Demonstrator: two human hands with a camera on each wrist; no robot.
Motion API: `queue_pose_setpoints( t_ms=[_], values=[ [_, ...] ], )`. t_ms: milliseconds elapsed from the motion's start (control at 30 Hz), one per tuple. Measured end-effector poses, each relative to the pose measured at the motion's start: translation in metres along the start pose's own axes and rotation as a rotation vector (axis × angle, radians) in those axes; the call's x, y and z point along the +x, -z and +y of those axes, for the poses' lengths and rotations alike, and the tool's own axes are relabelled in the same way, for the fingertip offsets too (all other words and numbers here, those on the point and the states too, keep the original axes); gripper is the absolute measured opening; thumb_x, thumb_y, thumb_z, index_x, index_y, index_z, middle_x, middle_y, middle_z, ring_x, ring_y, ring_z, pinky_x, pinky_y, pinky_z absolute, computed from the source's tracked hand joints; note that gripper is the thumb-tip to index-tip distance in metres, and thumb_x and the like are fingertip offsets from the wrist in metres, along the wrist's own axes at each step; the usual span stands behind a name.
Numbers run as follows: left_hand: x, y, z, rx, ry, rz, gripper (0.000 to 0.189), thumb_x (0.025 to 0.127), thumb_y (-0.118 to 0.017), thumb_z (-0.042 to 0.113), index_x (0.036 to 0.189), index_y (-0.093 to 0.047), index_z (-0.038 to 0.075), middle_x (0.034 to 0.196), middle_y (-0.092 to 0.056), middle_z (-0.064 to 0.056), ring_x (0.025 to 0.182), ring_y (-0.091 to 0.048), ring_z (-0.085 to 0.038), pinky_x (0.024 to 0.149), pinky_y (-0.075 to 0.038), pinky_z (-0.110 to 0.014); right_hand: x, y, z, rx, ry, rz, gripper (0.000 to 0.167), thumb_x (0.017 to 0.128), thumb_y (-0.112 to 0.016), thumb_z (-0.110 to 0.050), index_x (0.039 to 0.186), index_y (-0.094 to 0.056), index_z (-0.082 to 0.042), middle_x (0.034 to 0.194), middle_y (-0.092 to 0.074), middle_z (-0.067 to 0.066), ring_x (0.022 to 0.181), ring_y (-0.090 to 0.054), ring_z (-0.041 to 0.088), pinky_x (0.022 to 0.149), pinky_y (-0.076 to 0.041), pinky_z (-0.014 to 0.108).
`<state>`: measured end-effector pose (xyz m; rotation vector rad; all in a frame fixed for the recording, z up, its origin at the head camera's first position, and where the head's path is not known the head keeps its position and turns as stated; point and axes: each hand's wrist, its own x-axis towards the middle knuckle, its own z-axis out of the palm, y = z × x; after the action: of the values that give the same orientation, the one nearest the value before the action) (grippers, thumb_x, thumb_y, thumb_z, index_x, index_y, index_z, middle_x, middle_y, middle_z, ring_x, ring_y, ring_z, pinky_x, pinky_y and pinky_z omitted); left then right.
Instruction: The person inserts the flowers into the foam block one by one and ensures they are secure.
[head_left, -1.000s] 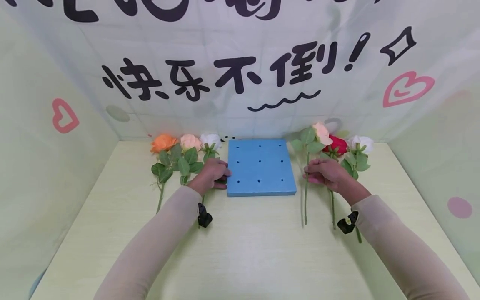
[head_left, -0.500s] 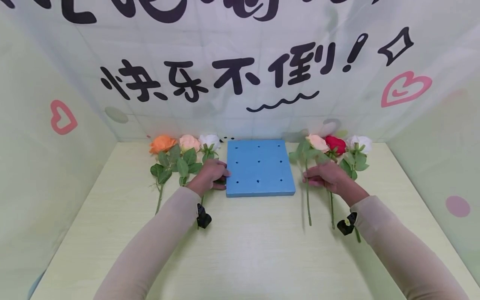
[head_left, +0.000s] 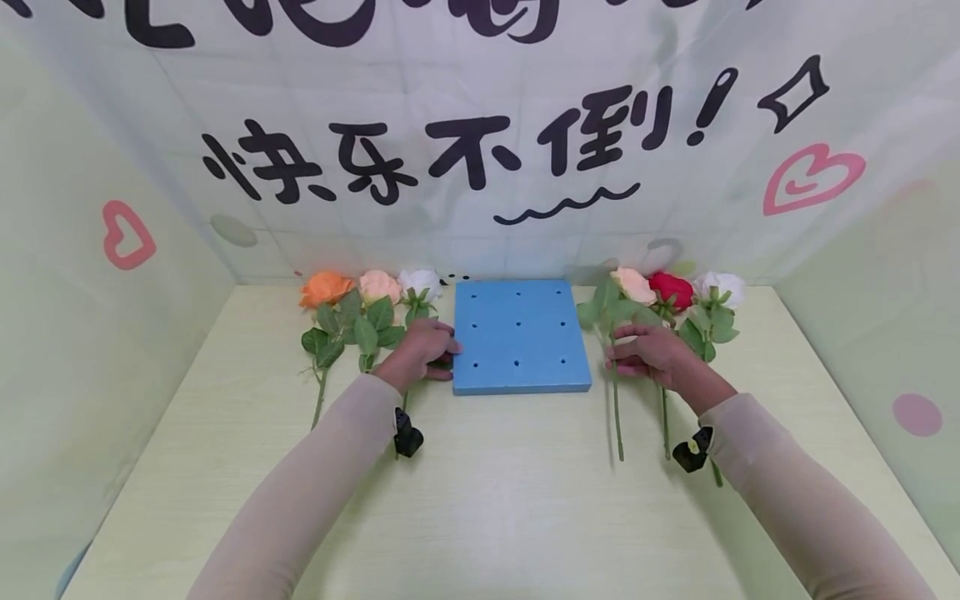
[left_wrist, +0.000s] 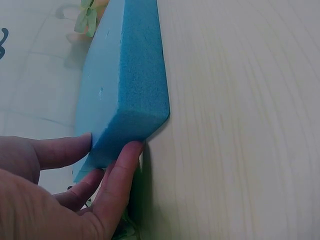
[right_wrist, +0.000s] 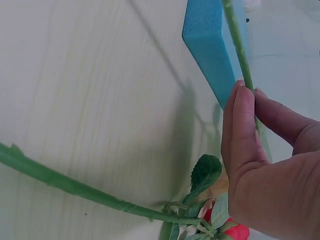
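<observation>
A blue foam block with rows of small holes lies at the back of the table. My left hand grips its left edge; in the left wrist view the thumb rests on the top face and fingertips press the side. My right hand pinches the green stem of a pale pink rose between thumb and fingers. That stem runs beside the block in the right wrist view, with its shadow on the table. A red rose and a white rose lie just right of it.
Left of the block lie an orange rose, another pale pink rose and another white rose. A printed cloth wall rises behind the pale wooden table, with cloth sides left and right.
The right hand's pink rose has come down, its bloom tilting left and toward the table beside the red rose, its stem end shifting slightly right. The left hand stays on the block.
</observation>
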<state>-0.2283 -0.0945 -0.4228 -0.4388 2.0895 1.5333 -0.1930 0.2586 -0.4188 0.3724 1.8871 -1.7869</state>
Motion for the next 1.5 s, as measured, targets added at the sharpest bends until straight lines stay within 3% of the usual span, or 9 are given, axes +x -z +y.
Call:
queue_pose_setpoints(
  t_ms=[267, 533, 1033, 1500],
  values=[
    [0.001, 0.0, -0.002, 0.011, 0.014, -0.004, 0.051, 0.092, -0.061, 0.0, 0.141, -0.048, 0.007, 0.104, -0.052, -0.017, 0.091, -0.054, -0.027, 0.067, -0.061, -0.039, -0.007, -0.007, -0.005, 0.008, 0.038, 0.002, 0.032, 0.094, -0.06, -0.002, 0.122, -0.043, -0.002, 0.078, -0.068, 0.002, 0.072, -0.07, 0.013, 0.066, -0.06, 0.026],
    [-0.001, -0.001, -0.005, 0.037, -0.002, -0.003, 0.051, 0.092, -0.061, 0.001, 0.142, -0.048, 0.007, 0.105, -0.052, -0.017, 0.091, -0.054, -0.027, 0.065, -0.061, -0.038, -0.018, -0.012, -0.022, 0.022, 0.084, 0.032, 0.021, 0.096, -0.06, -0.008, 0.112, -0.047, -0.011, 0.086, -0.068, 0.002, 0.082, -0.07, 0.017, 0.074, -0.061, 0.035],
    [-0.005, -0.007, -0.002, 0.07, -0.024, 0.029, 0.049, 0.092, -0.061, 0.0, 0.139, -0.05, 0.005, 0.1, -0.052, -0.017, 0.085, -0.054, -0.025, 0.059, -0.059, -0.035, -0.034, -0.017, -0.064, 0.204, 0.356, -0.017, 0.022, 0.095, -0.057, 0.001, 0.108, -0.04, -0.005, 0.084, -0.066, 0.006, 0.08, -0.07, 0.018, 0.075, -0.061, 0.038],
    [-0.011, -0.014, -0.002, 0.106, -0.048, 0.108, 0.044, 0.092, -0.061, 0.001, 0.136, -0.054, 0.003, 0.12, -0.055, -0.018, 0.104, -0.059, -0.03, 0.061, -0.06, -0.036, -0.036, -0.034, -0.092, 0.261, 0.471, 0.04, 0.024, 0.09, -0.067, -0.002, 0.102, -0.047, 0.0, 0.091, -0.059, 0.009, 0.087, -0.068, 0.023, 0.083, -0.059, 0.04]
  ],
)
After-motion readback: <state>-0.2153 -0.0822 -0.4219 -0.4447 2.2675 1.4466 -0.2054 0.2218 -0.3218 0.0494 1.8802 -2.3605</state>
